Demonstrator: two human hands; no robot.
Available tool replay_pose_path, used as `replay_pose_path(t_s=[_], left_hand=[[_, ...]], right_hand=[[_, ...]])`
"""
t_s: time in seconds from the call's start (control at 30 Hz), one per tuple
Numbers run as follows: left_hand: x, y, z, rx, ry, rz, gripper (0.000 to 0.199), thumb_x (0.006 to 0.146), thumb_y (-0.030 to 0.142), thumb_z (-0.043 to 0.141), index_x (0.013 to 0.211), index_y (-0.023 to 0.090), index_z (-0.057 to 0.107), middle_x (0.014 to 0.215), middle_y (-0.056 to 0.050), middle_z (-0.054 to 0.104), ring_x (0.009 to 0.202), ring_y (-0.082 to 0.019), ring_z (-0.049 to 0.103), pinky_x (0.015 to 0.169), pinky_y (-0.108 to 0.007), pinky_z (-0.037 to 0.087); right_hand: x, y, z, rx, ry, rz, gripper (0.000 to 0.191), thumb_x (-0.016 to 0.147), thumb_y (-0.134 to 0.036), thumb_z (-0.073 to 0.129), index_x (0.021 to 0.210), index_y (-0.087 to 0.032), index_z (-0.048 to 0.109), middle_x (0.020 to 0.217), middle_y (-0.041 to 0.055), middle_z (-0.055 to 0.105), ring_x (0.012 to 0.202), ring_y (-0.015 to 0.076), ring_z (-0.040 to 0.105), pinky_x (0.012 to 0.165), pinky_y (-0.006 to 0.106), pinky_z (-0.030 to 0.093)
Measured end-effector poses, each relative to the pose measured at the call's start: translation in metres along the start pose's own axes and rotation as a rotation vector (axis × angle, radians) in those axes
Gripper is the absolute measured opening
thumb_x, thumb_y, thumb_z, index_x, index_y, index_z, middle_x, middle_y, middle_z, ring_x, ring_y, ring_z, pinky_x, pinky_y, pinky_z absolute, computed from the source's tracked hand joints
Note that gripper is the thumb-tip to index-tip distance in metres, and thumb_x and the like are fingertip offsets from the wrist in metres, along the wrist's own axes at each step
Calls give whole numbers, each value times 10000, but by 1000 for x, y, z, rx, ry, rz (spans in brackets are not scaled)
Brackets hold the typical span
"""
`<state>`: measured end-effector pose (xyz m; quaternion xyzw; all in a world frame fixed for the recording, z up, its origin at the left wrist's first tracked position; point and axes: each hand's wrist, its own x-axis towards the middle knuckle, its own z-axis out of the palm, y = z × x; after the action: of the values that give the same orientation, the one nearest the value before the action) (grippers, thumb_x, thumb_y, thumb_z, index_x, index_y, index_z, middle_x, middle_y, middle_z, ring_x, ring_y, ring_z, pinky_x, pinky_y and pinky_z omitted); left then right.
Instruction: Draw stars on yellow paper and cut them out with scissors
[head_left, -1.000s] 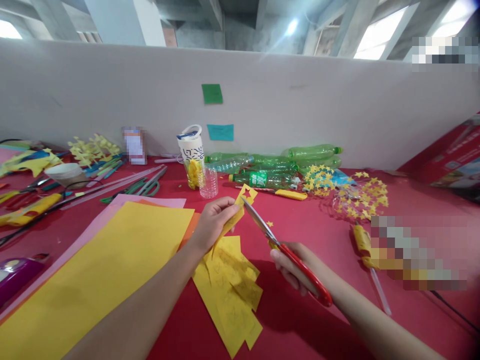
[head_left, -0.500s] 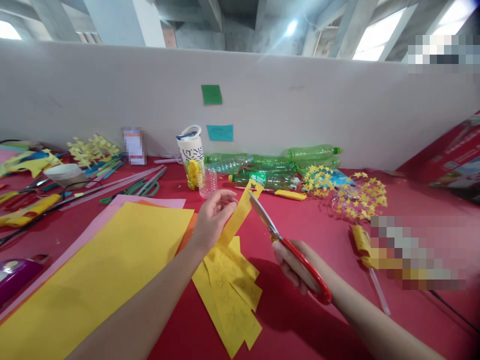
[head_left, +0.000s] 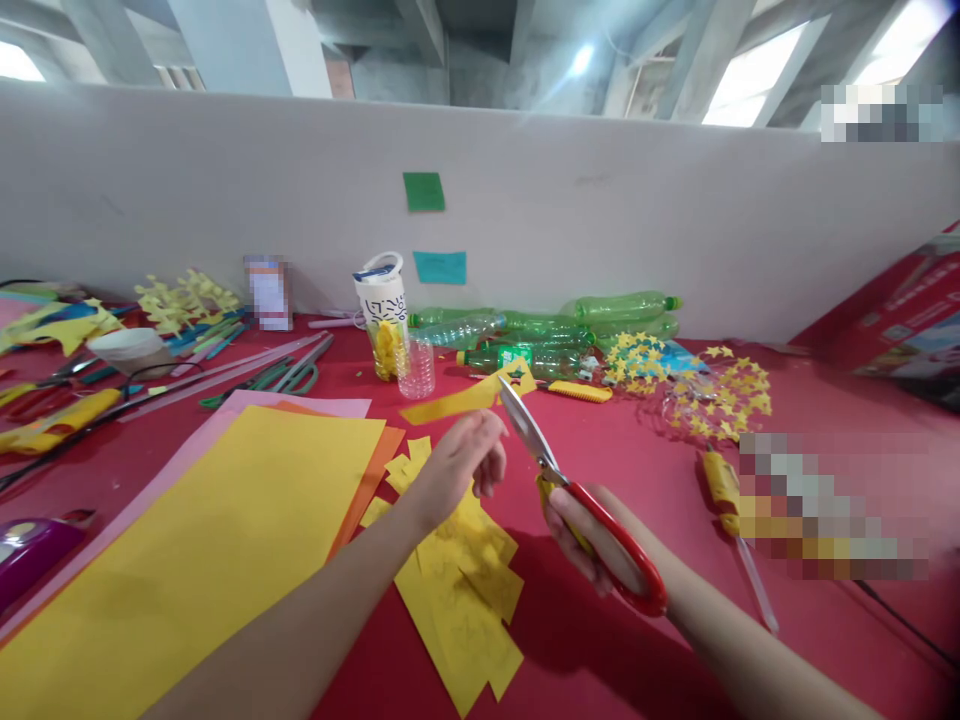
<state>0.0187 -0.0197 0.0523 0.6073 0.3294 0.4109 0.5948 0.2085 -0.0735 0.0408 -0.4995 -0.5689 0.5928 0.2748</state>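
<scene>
In the middle of the view, my left hand (head_left: 466,462) pinches a long yellow paper strip (head_left: 450,402), which now stretches leftward behind the hand. My right hand (head_left: 581,530) is closed around the red-handled scissors (head_left: 622,570). Their blades point up and to the left, with the tips touching or very near the strip's notched right end. Below my left hand lies a fanned pile of yellow paper pieces (head_left: 457,600), some with star outlines drawn on them.
Large yellow sheets (head_left: 217,540) lie at left over orange and pink ones. Behind stand a patterned cup (head_left: 382,300) and a clear bottle (head_left: 415,370), beside green bottles (head_left: 622,305). Yellow star garlands (head_left: 727,395) and a yellow glue gun (head_left: 723,485) are at right.
My left hand has moved right and down and turned, and the strip has swung from steeply slanted to nearly level. The scissors have barely moved.
</scene>
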Motion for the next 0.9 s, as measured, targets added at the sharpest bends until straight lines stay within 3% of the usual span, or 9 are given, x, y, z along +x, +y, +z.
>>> replay_pose_path(t_s=[0.13,0.33,0.9], left_hand=[[3,2,-9,-65,161,89,428,910,429,376,648,143,558,555,5,518,450,-77,462,449,-209,340],[3,-1,-13,-116,355,-13,329,822,402,556,628,143,612,535,10,523,470,-80,463,467,-204,359],[4,-4,-22,-53,368,6,274,783,330,586,576,154,619,509,17,527,450,-93,463,461,-226,357]], right_hand=[[2,4,0,-69,31,19,459,844,-601,402,665,-182,462,369,-69,440,250,48,361,275,140,309],[1,3,2,-121,21,33,437,845,-576,427,660,-182,454,374,-73,418,272,47,361,291,142,298],[-4,-4,0,-192,-83,-7,460,829,-616,430,701,-175,452,445,-67,428,334,48,396,342,147,321]])
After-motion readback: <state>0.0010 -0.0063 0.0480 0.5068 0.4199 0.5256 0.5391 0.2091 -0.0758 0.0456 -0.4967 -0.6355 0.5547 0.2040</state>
